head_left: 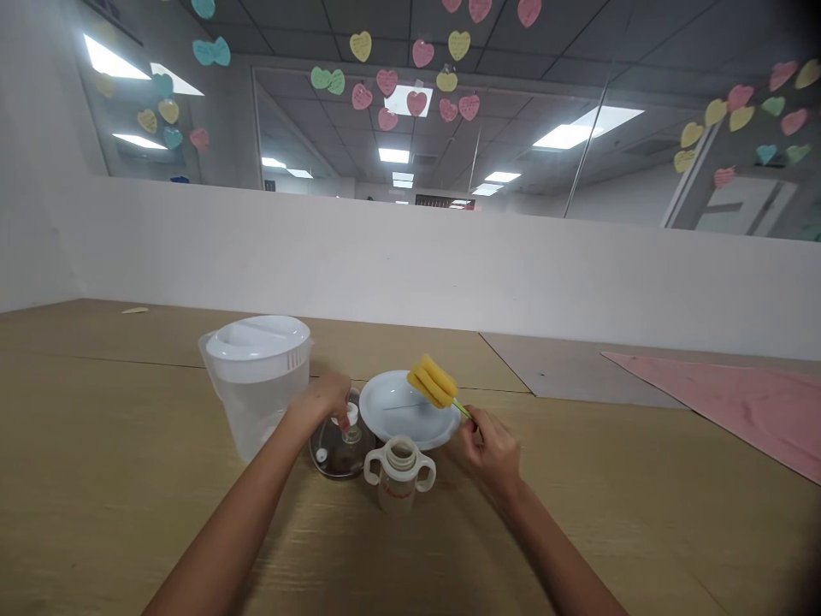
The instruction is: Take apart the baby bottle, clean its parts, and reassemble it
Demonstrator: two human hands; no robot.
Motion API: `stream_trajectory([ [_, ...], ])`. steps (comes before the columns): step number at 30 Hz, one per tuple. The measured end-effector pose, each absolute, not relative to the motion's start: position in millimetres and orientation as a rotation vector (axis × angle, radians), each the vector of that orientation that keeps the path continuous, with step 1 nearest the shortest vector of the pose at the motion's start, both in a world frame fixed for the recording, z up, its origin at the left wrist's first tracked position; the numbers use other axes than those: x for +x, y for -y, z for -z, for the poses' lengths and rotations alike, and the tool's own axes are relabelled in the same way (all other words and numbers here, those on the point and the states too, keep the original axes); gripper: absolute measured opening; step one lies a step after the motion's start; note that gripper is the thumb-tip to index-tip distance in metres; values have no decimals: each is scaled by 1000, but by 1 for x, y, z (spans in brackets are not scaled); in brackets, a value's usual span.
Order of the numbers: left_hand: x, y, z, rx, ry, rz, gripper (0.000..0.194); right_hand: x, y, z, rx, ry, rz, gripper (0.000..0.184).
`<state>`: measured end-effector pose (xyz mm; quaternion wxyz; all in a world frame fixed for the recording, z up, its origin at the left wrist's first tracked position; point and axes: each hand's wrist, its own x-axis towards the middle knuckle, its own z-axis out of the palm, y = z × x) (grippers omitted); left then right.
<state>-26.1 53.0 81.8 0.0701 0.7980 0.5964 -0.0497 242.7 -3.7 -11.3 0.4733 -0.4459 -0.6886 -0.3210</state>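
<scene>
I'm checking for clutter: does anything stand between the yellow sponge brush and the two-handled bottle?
Only the white bowl, low behind the bottle; nothing visible fills the space above it, up to the sponge brush in the right hand.

From where I stand, the counter [96,479] holds, left to right, the pitcher [253,402], the tray [343,462] and the bowl [383,421]. The bottle [398,485] stands before the bowl; the sponge brush [434,382] lies between bowl and right hand [493,449].
</scene>
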Motion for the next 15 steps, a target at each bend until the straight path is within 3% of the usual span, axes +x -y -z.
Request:
stream_trajectory([
  [3, -21, -54, -75, 2411, -1739, 157, 45, 243, 3, 11, -1088, 1690, 778, 19],
  [7, -12, -51, -67, 2402, -1692, 215, 41, 242, 4, 10, -1088, 1712, 767, 19],
  [13, -8, -49, -62, 2348, -1729, 272, 64, 242, 4, 10, -1064, 1716, 786, 18],
  [15, -11, -48, -67, 2351, -1736, 264, 62, 242, 4, 10, -1061, 1723, 776, 18],
])
